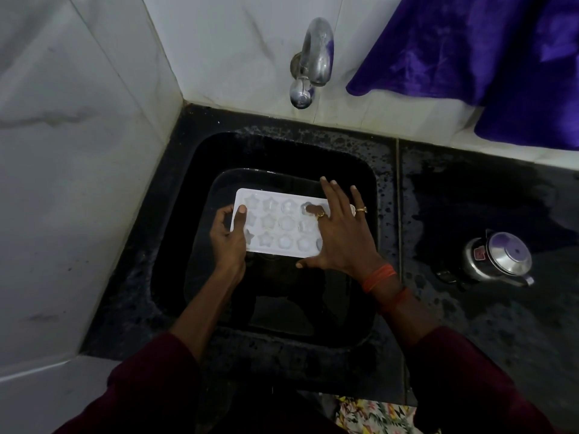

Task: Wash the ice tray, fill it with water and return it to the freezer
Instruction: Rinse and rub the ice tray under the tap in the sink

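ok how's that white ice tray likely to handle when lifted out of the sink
The ice tray looks like thin, shallow plastic, so probably light and bendy; held by the left hand at one end only, it may sag. Its glossy cells suggest wetness, so the grip could slip. Any water in the open cells would likely spill if tilted.

The ice tray (275, 227) lies in the sink (369, 195), tap (315, 54) behind, kettle (498, 258) right.

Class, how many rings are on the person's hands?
2, both on the right hand: one ring over the ice tray, one ring on the outer finger; left hand partly hidden.
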Tool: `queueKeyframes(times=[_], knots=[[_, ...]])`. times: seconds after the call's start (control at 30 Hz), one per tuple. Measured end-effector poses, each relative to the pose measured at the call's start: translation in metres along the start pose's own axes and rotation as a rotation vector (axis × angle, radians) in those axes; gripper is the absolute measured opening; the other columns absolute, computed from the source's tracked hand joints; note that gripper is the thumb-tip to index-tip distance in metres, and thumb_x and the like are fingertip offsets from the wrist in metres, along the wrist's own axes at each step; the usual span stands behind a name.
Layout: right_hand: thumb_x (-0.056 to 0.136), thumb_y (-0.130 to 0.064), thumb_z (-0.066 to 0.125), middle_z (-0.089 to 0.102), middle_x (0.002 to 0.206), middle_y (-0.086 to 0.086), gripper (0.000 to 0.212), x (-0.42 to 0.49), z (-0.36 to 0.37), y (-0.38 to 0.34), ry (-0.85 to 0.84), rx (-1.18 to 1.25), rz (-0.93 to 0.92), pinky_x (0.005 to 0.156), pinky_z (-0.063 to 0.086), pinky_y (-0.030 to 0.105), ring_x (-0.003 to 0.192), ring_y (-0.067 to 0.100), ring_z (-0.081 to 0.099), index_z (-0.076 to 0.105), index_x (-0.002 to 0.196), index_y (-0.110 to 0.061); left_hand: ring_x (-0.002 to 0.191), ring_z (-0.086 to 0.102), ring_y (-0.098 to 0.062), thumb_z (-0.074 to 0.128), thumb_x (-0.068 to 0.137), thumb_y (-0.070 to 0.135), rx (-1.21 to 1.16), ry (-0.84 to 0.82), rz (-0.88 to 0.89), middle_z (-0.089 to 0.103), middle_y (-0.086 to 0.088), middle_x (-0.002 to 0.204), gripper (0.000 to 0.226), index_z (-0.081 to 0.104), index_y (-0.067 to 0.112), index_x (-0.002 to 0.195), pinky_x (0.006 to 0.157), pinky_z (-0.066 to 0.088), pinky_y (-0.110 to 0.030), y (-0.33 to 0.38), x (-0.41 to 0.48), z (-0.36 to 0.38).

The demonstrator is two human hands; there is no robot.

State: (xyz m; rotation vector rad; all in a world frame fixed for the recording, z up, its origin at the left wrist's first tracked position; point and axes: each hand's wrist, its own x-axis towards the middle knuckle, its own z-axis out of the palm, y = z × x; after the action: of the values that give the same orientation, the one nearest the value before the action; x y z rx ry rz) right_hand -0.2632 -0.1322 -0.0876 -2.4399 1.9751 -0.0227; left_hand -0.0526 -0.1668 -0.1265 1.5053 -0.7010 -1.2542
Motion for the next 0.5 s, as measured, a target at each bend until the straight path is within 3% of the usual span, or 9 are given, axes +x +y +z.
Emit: queueKeyframes(times=[0.1, 0.2, 0.37, 0.5], knots=[[0.047, -0.097, 0.056, 0.014, 0.164, 0.022, 0.120, 0.0015, 0.0007, -0.0006, -0.004, 0.013, 0.005, 0.121, 0.003, 0.060, 0.152, 0.038, 0.014, 0.059, 0.132, -0.012, 0.088, 0.072, -0.015, 0.066, 0.095, 0.032, 0.004, -0.011, 0.008, 0.072, -0.003, 0.105, 0.019, 0.063, 0.017, 0.107, 0.063, 0.058, -0.025, 0.0025, 0.0001, 0.0015], [0.049, -0.101, 0.043, 0.013, 0.164, 0.022, 0.121, 0.0029, 0.0008, 0.0006, -0.022, 0.050, 0.007, 0.121, 0.003, 0.061, 0.152, 0.039, 0.014, 0.054, 0.137, -0.018, 0.086, 0.072, -0.013, 0.065, 0.096, 0.031, 0.012, -0.009, 0.008, 0.072, -0.001, 0.103, 0.018, 0.063, 0.017, 0.106, 0.062, 0.057, -0.023, 0.0031, 0.0009, 0.0007], [0.047, -0.100, 0.041, 0.009, 0.165, 0.020, 0.126, 0.0085, 0.0003, 0.0022, -0.042, 0.042, 0.036, 0.121, -0.006, 0.057, 0.153, 0.036, 0.010, 0.046, 0.145, -0.022, 0.085, 0.071, -0.012, 0.065, 0.096, 0.031, 0.003, 0.006, 0.022, 0.071, -0.002, 0.103, 0.020, 0.063, 0.015, 0.107, 0.061, 0.056, -0.023, 0.0051, 0.0020, 0.0001], [0.050, -0.098, 0.040, 0.014, 0.165, 0.018, 0.122, 0.0067, -0.0013, 0.0006, 0.023, 0.078, 0.059, 0.121, 0.001, 0.059, 0.152, 0.034, 0.015, 0.050, 0.143, -0.020, 0.088, 0.071, -0.015, 0.065, 0.096, 0.032, -0.012, 0.001, 0.028, 0.071, -0.006, 0.106, 0.014, 0.063, 0.020, 0.102, 0.065, 0.058, -0.027, 0.0062, 0.0053, 0.0022]])
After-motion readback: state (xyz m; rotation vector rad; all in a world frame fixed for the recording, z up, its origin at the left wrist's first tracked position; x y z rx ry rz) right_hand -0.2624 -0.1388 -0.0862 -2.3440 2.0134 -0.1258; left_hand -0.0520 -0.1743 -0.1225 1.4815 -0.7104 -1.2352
